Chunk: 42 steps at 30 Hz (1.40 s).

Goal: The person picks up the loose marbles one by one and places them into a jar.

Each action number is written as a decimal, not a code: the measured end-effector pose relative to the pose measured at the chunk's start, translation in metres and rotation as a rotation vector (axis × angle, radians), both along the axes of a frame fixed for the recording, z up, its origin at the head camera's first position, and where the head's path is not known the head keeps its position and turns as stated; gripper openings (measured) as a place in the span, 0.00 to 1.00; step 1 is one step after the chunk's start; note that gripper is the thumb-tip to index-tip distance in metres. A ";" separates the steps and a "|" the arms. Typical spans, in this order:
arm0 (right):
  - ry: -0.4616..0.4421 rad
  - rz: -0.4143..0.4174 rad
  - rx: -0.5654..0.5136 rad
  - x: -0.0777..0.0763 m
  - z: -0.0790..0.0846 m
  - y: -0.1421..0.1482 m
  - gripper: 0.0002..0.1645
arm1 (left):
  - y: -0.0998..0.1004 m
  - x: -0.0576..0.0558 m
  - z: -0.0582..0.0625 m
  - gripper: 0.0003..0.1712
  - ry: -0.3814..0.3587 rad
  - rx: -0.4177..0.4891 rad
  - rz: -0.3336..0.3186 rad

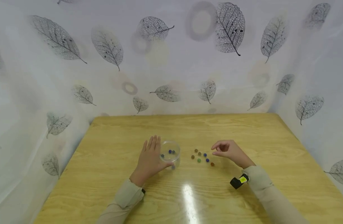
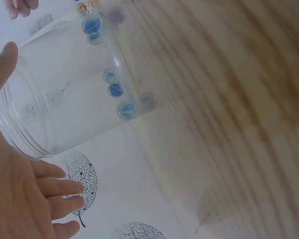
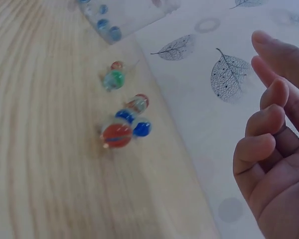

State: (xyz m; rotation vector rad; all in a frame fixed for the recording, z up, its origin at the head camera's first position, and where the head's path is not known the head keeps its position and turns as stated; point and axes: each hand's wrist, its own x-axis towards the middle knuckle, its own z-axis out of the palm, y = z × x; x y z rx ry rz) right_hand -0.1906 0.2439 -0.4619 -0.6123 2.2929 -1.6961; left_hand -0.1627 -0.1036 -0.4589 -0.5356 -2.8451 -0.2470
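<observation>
A clear jar (image 2: 72,119) stands upright on the table with several blue marbles (image 2: 115,89) at its bottom. My left hand (image 1: 150,161) rests against the jar's left side, fingers straight and thumb reaching across its near side by the rim. To the right of the jar lie several loose marbles, among them a green marble (image 1: 199,160), a blue marble (image 1: 207,160) and an orange marble (image 3: 117,135). Just right of these, my right hand (image 1: 228,151) hovers with loosely bent fingers, nothing held between thumb and fingertips.
The wooden table (image 1: 118,133) ends at a pale curtain (image 1: 177,71) printed with leaves, which also hangs along both sides. A black wrist camera (image 1: 237,183) sticks out from the right sleeve over the table.
</observation>
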 end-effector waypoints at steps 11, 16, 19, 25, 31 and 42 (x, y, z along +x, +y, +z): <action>-0.028 0.078 0.095 -0.006 -0.014 0.007 0.15 | -0.001 -0.003 0.006 0.68 -0.015 -0.006 0.011; -0.055 0.161 0.131 -0.007 -0.020 0.010 0.13 | -0.001 -0.003 0.006 0.68 -0.011 0.004 0.008; -0.053 0.173 0.158 -0.008 -0.022 0.010 0.12 | -0.001 -0.003 0.005 0.68 -0.010 0.008 0.007; -0.058 0.199 0.181 -0.008 -0.026 0.011 0.13 | -0.002 -0.003 0.004 0.68 -0.005 0.022 0.007; -0.044 0.215 0.222 -0.007 -0.026 0.011 0.12 | -0.002 -0.003 0.001 0.69 -0.006 0.023 0.006; -0.032 0.230 0.286 -0.006 -0.027 0.010 0.11 | -0.002 -0.002 -0.002 0.69 -0.013 0.005 0.010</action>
